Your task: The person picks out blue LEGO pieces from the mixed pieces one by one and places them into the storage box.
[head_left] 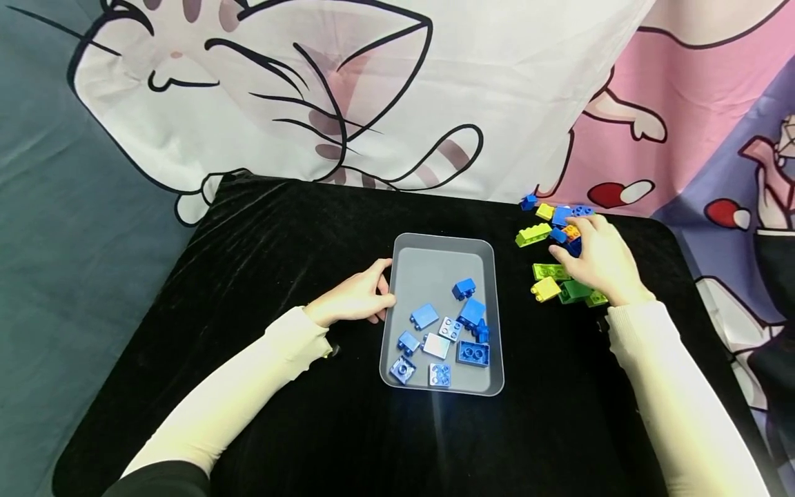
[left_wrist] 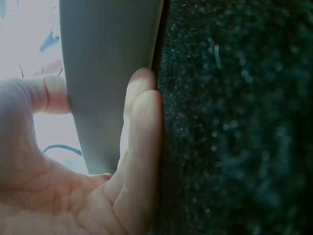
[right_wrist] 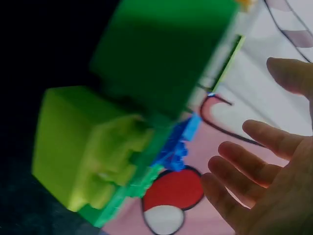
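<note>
My left hand (head_left: 357, 295) holds the left side of a grey tray (head_left: 428, 247). In the left wrist view the thumb meets the upper edge of the tray wall (left_wrist: 105, 58), and other fingers lie low against it, near the black cloth. Inside the tray are several blue toy bricks, among them a blue brick (head_left: 464, 289) and a blue brick (head_left: 425, 317). My right hand (head_left: 601, 259) hovers over the mixed brick pile at the right, fingers apart and holding nothing. Beneath or beside it lie a blue brick (head_left: 562, 216), a dark green brick (right_wrist: 161, 54) and a lime brick (right_wrist: 73, 142).
Black cloth (head_left: 298, 228) covers the table. Other loose bricks at the right include a long lime brick (head_left: 533, 235), a yellow brick (head_left: 546, 290) and a small blue brick (head_left: 528, 202) near the back edge. A printed cat curtain (head_left: 528, 83) hangs behind.
</note>
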A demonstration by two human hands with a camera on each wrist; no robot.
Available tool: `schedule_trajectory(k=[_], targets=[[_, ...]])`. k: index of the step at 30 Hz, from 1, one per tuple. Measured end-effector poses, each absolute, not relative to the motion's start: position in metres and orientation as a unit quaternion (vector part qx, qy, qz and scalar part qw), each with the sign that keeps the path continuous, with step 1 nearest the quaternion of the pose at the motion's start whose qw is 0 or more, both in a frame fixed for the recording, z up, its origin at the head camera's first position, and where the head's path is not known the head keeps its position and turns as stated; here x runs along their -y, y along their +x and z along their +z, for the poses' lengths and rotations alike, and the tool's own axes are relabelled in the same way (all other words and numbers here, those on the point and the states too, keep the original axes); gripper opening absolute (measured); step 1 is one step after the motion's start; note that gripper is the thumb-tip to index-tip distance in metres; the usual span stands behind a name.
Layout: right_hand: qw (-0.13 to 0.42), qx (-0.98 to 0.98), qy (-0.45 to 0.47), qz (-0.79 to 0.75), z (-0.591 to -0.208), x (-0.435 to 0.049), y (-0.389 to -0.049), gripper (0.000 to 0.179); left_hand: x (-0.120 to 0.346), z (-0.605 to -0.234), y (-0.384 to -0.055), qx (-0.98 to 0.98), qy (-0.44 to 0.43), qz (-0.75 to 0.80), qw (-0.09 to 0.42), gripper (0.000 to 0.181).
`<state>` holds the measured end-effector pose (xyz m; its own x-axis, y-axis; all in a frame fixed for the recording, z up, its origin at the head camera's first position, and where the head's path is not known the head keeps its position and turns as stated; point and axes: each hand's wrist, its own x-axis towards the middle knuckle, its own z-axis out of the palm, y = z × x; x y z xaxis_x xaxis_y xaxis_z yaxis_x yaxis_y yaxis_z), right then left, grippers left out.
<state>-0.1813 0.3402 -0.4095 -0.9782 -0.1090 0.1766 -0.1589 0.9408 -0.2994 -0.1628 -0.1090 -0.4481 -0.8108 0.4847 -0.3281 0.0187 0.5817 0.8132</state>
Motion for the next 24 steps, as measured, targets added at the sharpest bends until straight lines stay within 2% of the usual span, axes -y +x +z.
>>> schedule_trajectory(k=[5, 12, 24], targets=[[0.079, 0.986, 0.043, 0.141, -0.419, -0.347, -0.189, 0.058, 0.110, -0.448, -0.163, -0.851, 0.147, 0.430, 0.264, 0.083], [0.052, 0.992, 0.010, 0.113, -0.428, -0.353, -0.194, 0.053, 0.109, -0.448, -0.163, -0.852, 0.149, 0.428, 0.264, 0.082], [0.047, 0.993, -0.005, 0.108, -0.436, -0.360, -0.194, 0.045, 0.109, -0.448, -0.163, -0.852, 0.152, 0.428, 0.261, 0.082]])
